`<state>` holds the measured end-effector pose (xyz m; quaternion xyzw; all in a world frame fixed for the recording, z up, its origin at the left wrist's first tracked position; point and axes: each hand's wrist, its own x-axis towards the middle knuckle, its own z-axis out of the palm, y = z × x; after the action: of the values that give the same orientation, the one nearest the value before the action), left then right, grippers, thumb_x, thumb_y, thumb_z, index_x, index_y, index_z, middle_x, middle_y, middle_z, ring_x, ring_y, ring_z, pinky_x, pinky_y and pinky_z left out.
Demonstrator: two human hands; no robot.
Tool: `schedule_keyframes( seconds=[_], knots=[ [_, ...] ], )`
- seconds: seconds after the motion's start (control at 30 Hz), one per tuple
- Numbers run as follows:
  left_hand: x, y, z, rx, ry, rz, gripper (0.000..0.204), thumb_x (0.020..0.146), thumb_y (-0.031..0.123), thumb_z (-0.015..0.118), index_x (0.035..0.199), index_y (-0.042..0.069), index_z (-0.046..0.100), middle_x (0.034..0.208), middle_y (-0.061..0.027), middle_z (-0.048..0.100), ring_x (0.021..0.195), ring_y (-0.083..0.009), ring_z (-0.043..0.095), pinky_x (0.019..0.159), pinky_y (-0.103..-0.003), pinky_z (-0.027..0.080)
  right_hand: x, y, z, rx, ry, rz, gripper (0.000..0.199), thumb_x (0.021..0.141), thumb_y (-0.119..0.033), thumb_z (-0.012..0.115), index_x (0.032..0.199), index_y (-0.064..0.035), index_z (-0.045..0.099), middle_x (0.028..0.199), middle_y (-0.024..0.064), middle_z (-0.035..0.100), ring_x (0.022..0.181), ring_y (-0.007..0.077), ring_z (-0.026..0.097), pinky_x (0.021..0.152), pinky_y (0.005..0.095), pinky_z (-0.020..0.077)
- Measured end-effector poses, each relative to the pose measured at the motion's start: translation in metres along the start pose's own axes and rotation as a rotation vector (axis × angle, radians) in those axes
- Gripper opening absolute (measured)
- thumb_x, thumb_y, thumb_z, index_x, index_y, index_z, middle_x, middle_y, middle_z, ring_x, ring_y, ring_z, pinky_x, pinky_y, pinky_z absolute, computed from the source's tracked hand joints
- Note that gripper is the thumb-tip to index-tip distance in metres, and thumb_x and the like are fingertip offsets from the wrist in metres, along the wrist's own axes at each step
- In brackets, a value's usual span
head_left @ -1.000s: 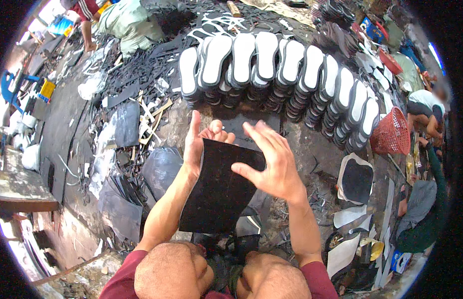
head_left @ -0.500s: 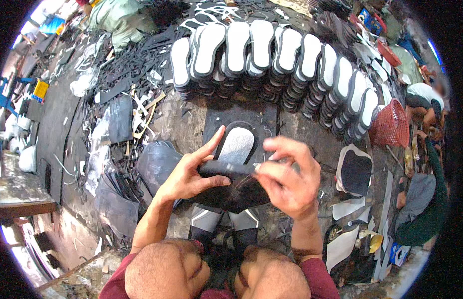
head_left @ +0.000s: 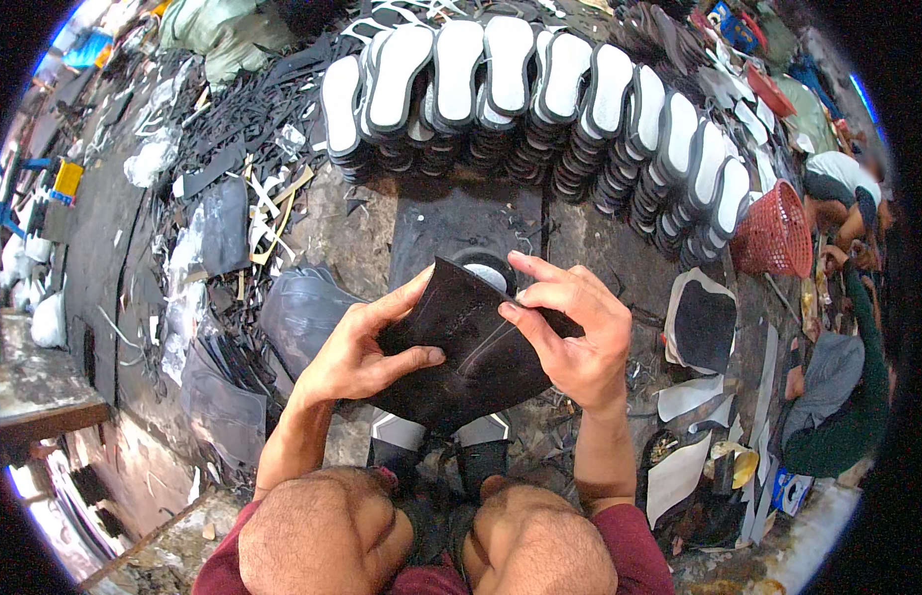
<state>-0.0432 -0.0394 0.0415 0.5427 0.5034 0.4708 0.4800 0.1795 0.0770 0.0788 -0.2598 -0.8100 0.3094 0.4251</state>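
Note:
A dark, flexible black sheet (head_left: 461, 352) with pale scratch marks hangs between my hands above my shins. My left hand (head_left: 367, 342) grips its left side, thumb across the front and the other fingers behind. At the sheet's upper right edge, my right hand (head_left: 580, 332) pinches with thumb and fingers while the index finger sticks out; whether something small is also in the pinch is hidden. Beyond the sheet, a black sole with a white insole (head_left: 489, 274) lies on a dark board (head_left: 456, 213), mostly covered by the sheet from this view.
Stacked black soles with white tops (head_left: 506, 64) curve across the far side. A red basket (head_left: 773, 233) stands at their right end, near another person (head_left: 843, 193). Black scraps (head_left: 253, 119) litter the left; a white-edged black piece (head_left: 704, 322) lies right.
The black sheet has tilted from nearly edge-on to show its broad face, and it now covers most of the sole. My right hand has closed on its upper edge.

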Motion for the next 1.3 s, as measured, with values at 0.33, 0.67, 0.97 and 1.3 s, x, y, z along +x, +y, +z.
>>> schedule_keyframes(
  seconds=[0.33,0.67,0.97,1.3],
  knots=[
    [0.002,-0.004,0.015,-0.056,0.134,-0.120,0.078,0.077,0.009,0.086,0.145,0.006,0.046,0.118,-0.0117,0.069,0.105,-0.0202,0.068,0.092,-0.035,0.054,-0.017,0.009,0.012,0.119,0.024,0.272,0.020,0.074,-0.001,0.084,0.088,-0.0020,0.071,0.099,0.0140,0.076,0.085,0.0198,0.072,0.075,0.0329,0.0559],
    [0.011,-0.010,0.030,-0.225,0.214,-0.239,0.047,0.093,0.011,0.073,0.135,-0.002,0.059,0.114,-0.0094,0.072,0.099,-0.0109,0.065,0.088,-0.028,0.054,-0.023,0.031,-0.001,0.443,-0.292,0.694,0.045,0.072,-0.010,0.090,0.111,0.0015,0.072,0.101,0.0085,0.076,0.090,0.0121,0.069,0.082,0.0280,0.0548],
    [0.021,-0.021,0.022,-0.413,0.242,-0.381,0.029,0.094,0.016,0.073,0.116,-0.002,0.069,0.103,-0.0047,0.073,0.089,-0.0097,0.067,0.081,-0.026,0.055,-0.020,0.046,0.003,0.630,-0.393,0.866,0.020,0.079,-0.010,0.084,0.093,0.0002,0.075,0.084,0.0025,0.074,0.074,0.0083,0.067,0.069,0.0249,0.0532],
    [0.006,-0.060,-0.011,-0.266,0.645,-0.399,0.017,0.089,0.016,0.077,0.102,0.004,0.074,0.095,-0.0015,0.073,0.086,-0.0093,0.065,0.079,-0.026,0.051,-0.013,0.049,0.073,-0.175,-0.243,0.070,0.028,0.085,-0.029,0.079,0.104,-0.0090,0.077,0.099,0.0098,0.076,0.087,0.0188,0.071,0.085,0.0352,0.0494]
  ],
)
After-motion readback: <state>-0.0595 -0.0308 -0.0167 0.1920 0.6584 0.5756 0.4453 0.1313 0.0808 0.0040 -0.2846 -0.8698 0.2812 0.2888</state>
